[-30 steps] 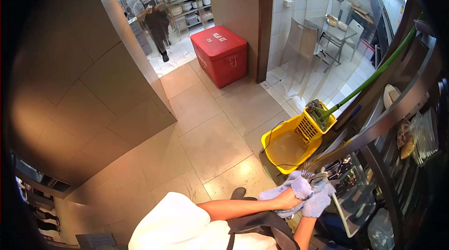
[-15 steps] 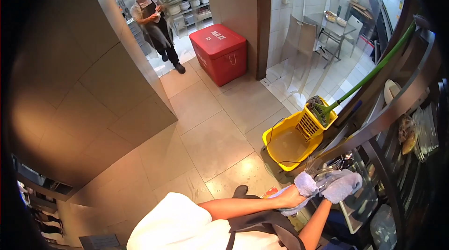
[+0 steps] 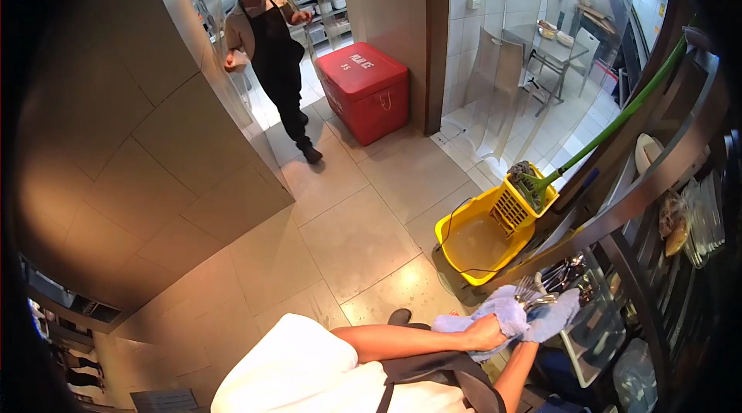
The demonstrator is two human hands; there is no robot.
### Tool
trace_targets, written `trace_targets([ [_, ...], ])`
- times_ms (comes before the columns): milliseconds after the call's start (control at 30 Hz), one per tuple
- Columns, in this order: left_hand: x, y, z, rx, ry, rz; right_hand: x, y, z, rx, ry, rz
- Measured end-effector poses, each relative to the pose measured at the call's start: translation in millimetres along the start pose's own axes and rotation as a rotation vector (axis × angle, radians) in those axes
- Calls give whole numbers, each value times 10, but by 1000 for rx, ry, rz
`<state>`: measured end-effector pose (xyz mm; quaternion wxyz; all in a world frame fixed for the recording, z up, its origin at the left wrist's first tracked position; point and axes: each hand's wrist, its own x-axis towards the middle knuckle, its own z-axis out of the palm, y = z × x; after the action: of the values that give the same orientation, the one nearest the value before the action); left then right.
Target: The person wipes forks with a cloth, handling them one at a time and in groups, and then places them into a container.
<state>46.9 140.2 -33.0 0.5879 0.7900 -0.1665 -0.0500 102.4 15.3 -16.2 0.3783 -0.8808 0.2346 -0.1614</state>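
Observation:
Bunched pale purple cloth (image 3: 502,309) lies around several metal forks and other cutlery (image 3: 529,294), whose ends stick out at the top. My left hand (image 3: 487,333) has its fingers closed on the cloth's near side. My right hand (image 3: 529,349) is beneath the cloth's right part, holding it around the cutlery; its fingers are mostly covered. Just beyond both hands, more cutlery (image 3: 568,268) lies in a clear container (image 3: 607,332) on the dark shelving at the right.
A yellow mop bucket (image 3: 471,254) with a green-handled mop (image 3: 618,119) stands beyond my hands. Farther off is a red cooler box (image 3: 363,92). A person in a dark apron (image 3: 270,46) walks beside it. Two other people are behind a counter. A curved metal rail (image 3: 657,193) crosses the right side.
The cloth has opened out and shifted slightly left, uncovering more of my left hand and the forks. The aproned person has come nearer through the doorway, arms now apart.

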Motion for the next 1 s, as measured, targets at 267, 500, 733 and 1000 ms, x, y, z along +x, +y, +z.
trace_targets([
  [267,-53,-96,59,-14,-31,25,570,269,-177,-997,491,102],
  [500,49,-53,-150,-210,64,-32,518,829,-734,-629,72,-90],
  [733,44,-178,0,-201,11,-147,-424,46,-15,266,-222,357],
  [1000,50,-133,-37,-225,-103,-203,-342,-260,-181,823,-161,497],
])
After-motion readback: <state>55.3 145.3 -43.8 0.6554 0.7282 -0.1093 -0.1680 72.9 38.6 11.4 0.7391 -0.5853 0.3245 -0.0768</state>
